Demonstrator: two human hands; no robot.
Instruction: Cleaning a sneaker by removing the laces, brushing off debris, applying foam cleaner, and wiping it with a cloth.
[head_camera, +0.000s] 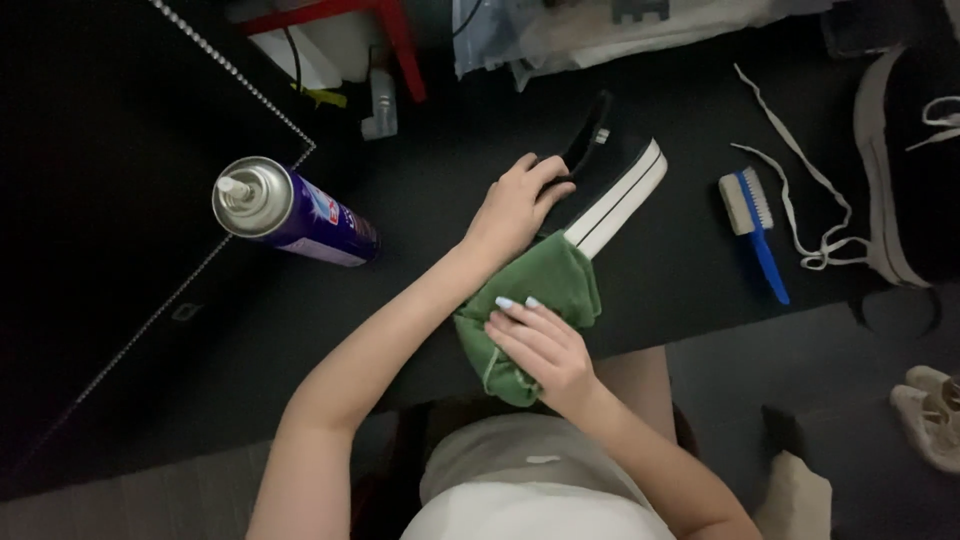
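A black shoe with a white sole lies on its side on the black table top. My left hand grips the shoe at its opening. My right hand presses a green cloth against the heel end of the shoe, fingers spread over the cloth. The heel is hidden under the cloth.
A purple spray can stands at the left. A blue-handled brush and a loose white lace lie at the right, beside a second black shoe. Clear plastic bags sit at the back. Pale shoes lie on the floor.
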